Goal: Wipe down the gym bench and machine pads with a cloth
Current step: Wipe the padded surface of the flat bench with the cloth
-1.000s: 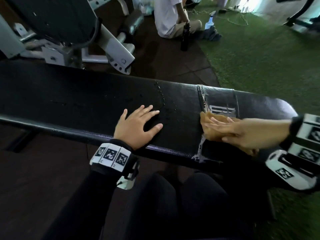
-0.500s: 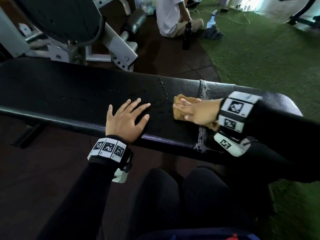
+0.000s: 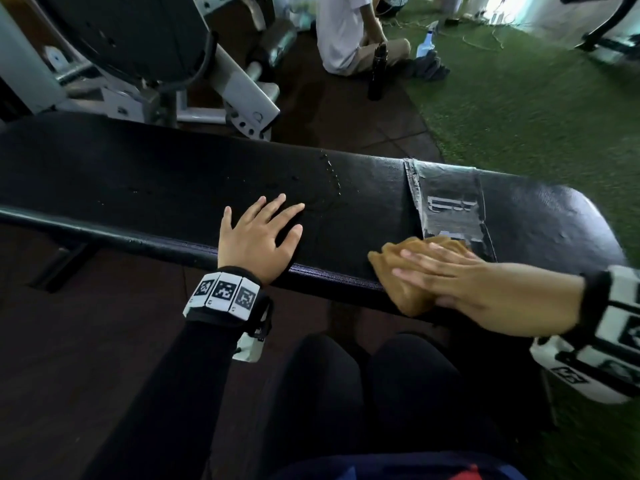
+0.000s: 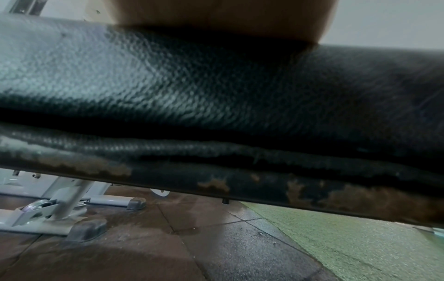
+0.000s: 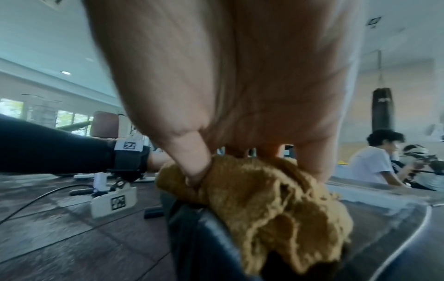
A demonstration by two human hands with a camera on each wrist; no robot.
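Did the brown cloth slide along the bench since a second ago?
Yes. The cloth under the right hand has come toward the bench's near edge, now draping over it below the grey tape patch.

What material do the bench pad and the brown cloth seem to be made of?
Bench pad: probably vinyl or faux leather, black with a slight sheen; a pebbled grain shows, and the lower edge is worn brown.
Cloth: likely terry or microfibre, matte mustard brown; the surface looks fuzzy and it crumples softly under the right hand.

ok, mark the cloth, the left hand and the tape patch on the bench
cloth (image 3: 388, 268): head view, bare left part, beside the fingers.
left hand (image 3: 254, 242): head view, back of the hand.
tape patch (image 3: 450, 192): head view, middle of the grey patch.
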